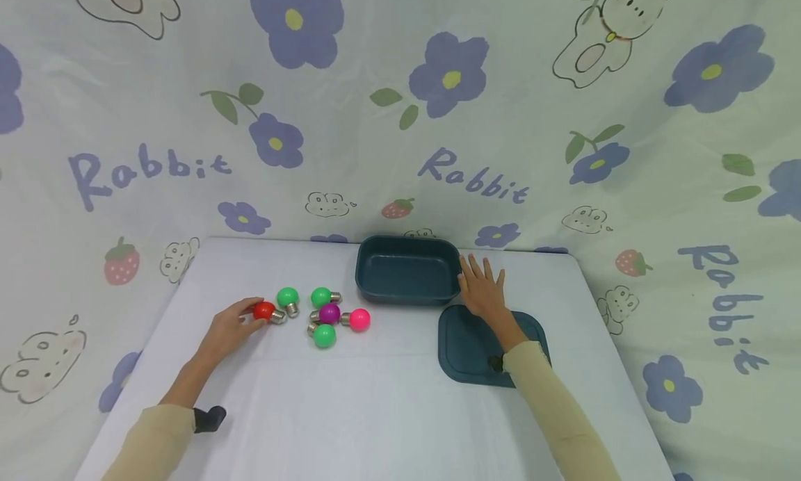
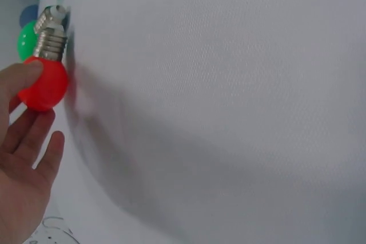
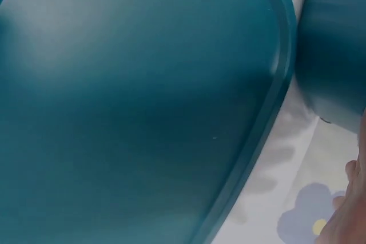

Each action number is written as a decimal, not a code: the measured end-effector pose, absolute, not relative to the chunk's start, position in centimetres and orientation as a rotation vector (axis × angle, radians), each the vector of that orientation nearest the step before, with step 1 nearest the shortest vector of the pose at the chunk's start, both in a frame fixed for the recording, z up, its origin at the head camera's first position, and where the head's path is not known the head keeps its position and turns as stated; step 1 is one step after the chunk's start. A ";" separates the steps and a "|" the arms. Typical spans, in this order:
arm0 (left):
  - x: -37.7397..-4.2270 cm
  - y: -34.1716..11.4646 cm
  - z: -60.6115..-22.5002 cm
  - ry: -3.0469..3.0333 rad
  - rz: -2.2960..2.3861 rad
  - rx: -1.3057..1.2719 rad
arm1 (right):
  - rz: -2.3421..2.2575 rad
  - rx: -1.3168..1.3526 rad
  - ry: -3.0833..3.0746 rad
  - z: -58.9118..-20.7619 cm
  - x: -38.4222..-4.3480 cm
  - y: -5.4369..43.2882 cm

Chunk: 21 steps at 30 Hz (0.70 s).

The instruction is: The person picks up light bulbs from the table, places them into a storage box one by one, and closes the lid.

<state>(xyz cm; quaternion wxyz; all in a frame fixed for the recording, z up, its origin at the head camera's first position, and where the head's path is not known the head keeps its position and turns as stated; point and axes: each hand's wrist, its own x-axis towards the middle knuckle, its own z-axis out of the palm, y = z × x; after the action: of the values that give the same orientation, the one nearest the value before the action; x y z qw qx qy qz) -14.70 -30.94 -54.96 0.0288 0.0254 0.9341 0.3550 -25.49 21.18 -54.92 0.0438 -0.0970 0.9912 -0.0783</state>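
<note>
My left hand [image 1: 230,330] pinches a red light bulb [image 1: 264,311] between thumb and fingers at the left of the table. In the left wrist view the red bulb [image 2: 46,86] has its metal screw base pointing up, away from the palm. A green bulb [image 1: 288,297] lies just beyond it. At the right, my right hand [image 1: 483,291] has its fingers spread, fingertips by the right end of a dark teal box [image 1: 408,299]. Beneath that wrist lies a flat teal lid [image 1: 466,356]; the right wrist view shows the lid [image 3: 143,112] large, with the hand's edge at far right.
Between the left hand and the box lie more bulbs: a green one [image 1: 320,297], a purple one [image 1: 329,313], a pink one [image 1: 359,320] and another green one [image 1: 325,336]. A patterned cloth [image 1: 350,133] hangs behind the white table [image 1: 338,411].
</note>
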 end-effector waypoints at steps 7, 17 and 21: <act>-14.1 -31.1 -53.8 2.931 1.118 0.089 | -0.224 -0.303 3.051 -55.4 -25.4 21.4; -14.8 -29.3 -51.7 3.039 1.219 0.153 | -0.220 -0.336 3.039 -55.2 -25.5 21.5; -15.5 -26.9 -51.0 3.005 1.276 0.181 | -0.183 -0.355 3.030 -55.1 -25.5 21.5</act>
<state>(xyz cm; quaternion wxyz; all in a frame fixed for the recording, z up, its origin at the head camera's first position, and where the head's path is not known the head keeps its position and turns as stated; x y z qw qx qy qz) -15.49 -26.90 -50.97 -0.0642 0.0551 0.9172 0.3894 -25.50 21.53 -55.10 0.0425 -0.1159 0.9905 -0.0600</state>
